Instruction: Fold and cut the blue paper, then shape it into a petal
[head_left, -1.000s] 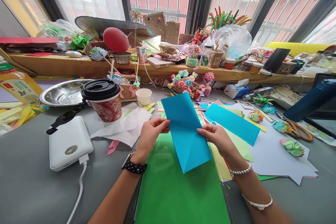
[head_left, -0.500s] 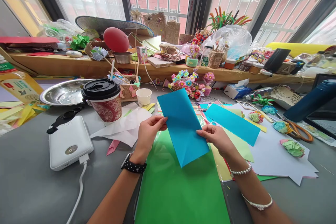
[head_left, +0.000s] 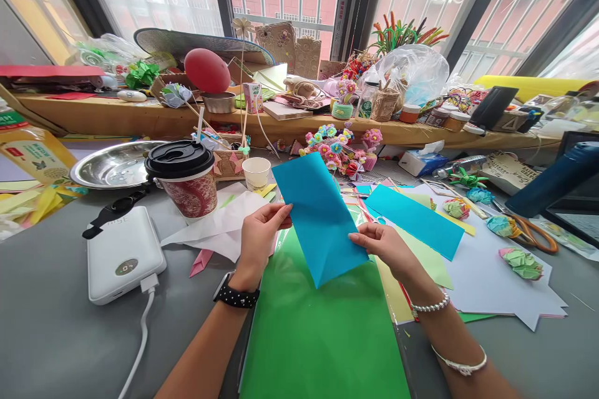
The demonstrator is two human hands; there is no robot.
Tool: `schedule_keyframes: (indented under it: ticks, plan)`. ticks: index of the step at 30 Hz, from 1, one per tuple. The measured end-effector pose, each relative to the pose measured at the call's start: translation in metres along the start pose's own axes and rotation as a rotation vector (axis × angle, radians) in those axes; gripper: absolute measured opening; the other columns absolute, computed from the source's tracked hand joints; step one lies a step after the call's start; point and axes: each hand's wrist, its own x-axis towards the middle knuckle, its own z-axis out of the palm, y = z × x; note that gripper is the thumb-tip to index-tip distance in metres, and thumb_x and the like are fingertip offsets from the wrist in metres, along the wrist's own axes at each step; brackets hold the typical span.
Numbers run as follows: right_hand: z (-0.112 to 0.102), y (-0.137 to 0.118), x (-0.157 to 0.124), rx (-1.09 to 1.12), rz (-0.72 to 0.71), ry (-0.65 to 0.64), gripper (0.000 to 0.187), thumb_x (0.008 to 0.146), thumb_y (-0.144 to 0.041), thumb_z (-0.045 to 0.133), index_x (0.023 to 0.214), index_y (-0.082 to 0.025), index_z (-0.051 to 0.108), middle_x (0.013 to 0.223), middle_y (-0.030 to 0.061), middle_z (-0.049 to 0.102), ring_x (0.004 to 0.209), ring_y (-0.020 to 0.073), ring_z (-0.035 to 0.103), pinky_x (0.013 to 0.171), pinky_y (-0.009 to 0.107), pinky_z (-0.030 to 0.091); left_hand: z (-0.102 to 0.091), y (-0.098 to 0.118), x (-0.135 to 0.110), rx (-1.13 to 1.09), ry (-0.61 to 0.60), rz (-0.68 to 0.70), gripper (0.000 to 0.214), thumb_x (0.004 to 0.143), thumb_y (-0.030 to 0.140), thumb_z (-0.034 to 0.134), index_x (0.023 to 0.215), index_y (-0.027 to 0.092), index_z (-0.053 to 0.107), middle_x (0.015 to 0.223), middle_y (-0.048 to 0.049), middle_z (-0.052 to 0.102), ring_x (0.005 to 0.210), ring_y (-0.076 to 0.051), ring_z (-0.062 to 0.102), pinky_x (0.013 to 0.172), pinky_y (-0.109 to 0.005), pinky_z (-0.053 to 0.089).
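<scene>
A rectangular sheet of blue paper [head_left: 318,218] is held up at a tilt, with faint crease lines near its lower end. My left hand [head_left: 262,234] pinches its left edge between thumb and fingers. On the lower right edge, my right hand [head_left: 386,246] grips the same sheet in a pinch. Beneath the paper lies a smooth green pad [head_left: 322,336] in a clear sleeve. A second blue paper strip [head_left: 416,219] rests on other papers to the right.
Left of the hands are a lidded coffee cup [head_left: 182,181], a white power bank [head_left: 124,255] with a cable, and a metal bowl [head_left: 115,165]. To the right lie folded paper pieces [head_left: 521,263], orange-handled scissors [head_left: 536,237] and white sheets [head_left: 491,287]. A cluttered shelf [head_left: 290,128] runs behind.
The held blue paper has moved slightly left and upward. My left hand shifted a little left with it, while my right hand is nearly still.
</scene>
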Motion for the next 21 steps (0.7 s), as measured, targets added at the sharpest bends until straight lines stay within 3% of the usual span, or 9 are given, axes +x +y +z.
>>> schedule_keyframes:
  ticks: [3, 6, 10, 13, 17, 21]
  plan:
    - [0.0, 0.0, 0.0, 0.008, 0.013, -0.038, 0.027, 0.058, -0.039, 0.07, 0.055, -0.017, 0.054, 0.053, -0.0043, 0.05, 0.052, 0.0107, 0.05, 0.053, 0.024, 0.041, -0.001, 0.001, 0.001, -0.006, 0.036, 0.016, 0.028, 0.055, 0.033, 0.073, 0.072, 0.012, 0.066, 0.057, 0.0011, 0.063, 0.056, -0.012, 0.059, 0.059, -0.024, 0.052]
    - [0.0, 0.001, 0.001, -0.002, 0.035, 0.005, 0.034, 0.057, -0.04, 0.07, 0.049, -0.018, 0.046, 0.047, -0.0059, 0.045, 0.046, 0.0104, 0.05, 0.051, 0.026, 0.042, -0.002, 0.0, 0.002, -0.017, 0.043, 0.013, 0.028, 0.055, 0.032, 0.073, 0.072, 0.012, 0.065, 0.056, 0.001, 0.063, 0.055, -0.013, 0.06, 0.059, -0.025, 0.052]
    - [-0.001, 0.001, 0.0, -0.009, 0.02, -0.002, 0.031, 0.058, -0.041, 0.069, 0.053, -0.017, 0.051, 0.05, -0.0046, 0.048, 0.05, 0.0108, 0.051, 0.052, 0.025, 0.043, -0.003, 0.0, 0.002, -0.01, 0.032, 0.007, 0.027, 0.056, 0.032, 0.073, 0.072, 0.012, 0.065, 0.056, 0.0019, 0.062, 0.055, -0.012, 0.059, 0.059, -0.024, 0.051]
    - [-0.004, 0.0, 0.0, -0.005, -0.014, -0.003, 0.029, 0.064, -0.044, 0.065, 0.062, -0.016, 0.06, 0.058, -0.0022, 0.054, 0.058, 0.0115, 0.052, 0.057, 0.024, 0.043, -0.002, 0.002, 0.001, 0.027, -0.077, -0.053, 0.025, 0.056, 0.031, 0.073, 0.071, 0.012, 0.065, 0.056, 0.0015, 0.062, 0.054, -0.011, 0.058, 0.059, -0.023, 0.05]
    - [-0.006, 0.001, 0.001, 0.083, -0.016, 0.012, 0.034, 0.07, -0.049, 0.057, 0.079, -0.016, 0.064, 0.076, 0.0028, 0.061, 0.072, 0.0144, 0.055, 0.066, 0.026, 0.045, 0.003, 0.005, -0.005, 0.153, -0.319, -0.165, 0.023, 0.056, 0.032, 0.073, 0.065, 0.012, 0.066, 0.055, 0.0003, 0.063, 0.053, -0.01, 0.057, 0.055, -0.021, 0.048]
    - [-0.007, 0.003, 0.001, 0.189, -0.032, 0.051, 0.029, 0.07, -0.046, 0.06, 0.079, -0.018, 0.062, 0.072, 0.0007, 0.061, 0.065, 0.0134, 0.056, 0.058, 0.025, 0.046, 0.01, 0.004, -0.012, 0.263, -0.566, -0.281, 0.023, 0.057, 0.033, 0.072, 0.06, 0.012, 0.063, 0.051, 0.0013, 0.061, 0.05, -0.009, 0.056, 0.053, -0.02, 0.047]
